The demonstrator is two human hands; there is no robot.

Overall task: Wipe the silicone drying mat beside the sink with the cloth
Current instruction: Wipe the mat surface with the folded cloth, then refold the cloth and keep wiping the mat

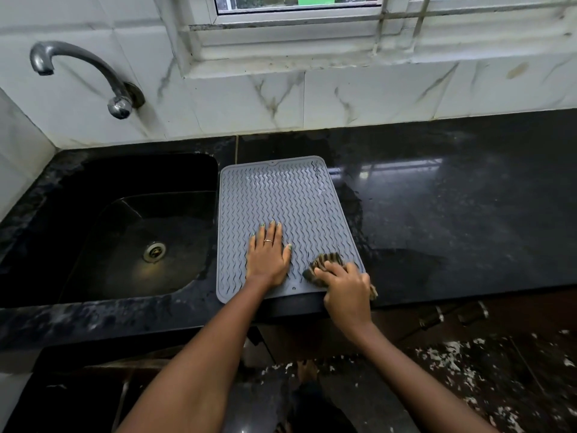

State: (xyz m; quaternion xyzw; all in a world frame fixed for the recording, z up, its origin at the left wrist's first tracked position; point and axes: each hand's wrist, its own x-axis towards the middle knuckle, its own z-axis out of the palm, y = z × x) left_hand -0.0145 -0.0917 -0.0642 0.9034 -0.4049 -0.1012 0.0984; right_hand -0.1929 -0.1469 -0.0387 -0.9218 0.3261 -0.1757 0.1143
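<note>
Grey silicone drying mat (287, 214) lies flat on black stone counter (452, 207), just right of the black sink (131, 232); its near edge reaches the counter's front lip. Surface ribbed with wavy ridges; a wet sheen toward the far end.

Left hand (268, 256) rests flat on the mat's near-middle, fingers straight and together, palm down, grasping nothing. Ring on one finger, green polish on the nails.

Right hand (345, 287) at the mat's near right corner, fingers curled over a brown striped cloth (326, 264). Cloth is bunched, pressed to the mat, a bit sticking out past the hand on the right.

Curved metal tap (81, 73) on the marble-tile wall (343, 98) above the sink's far left. Drain (154, 252) visible in the basin. Wet smears on the counter right of the mat.
</note>
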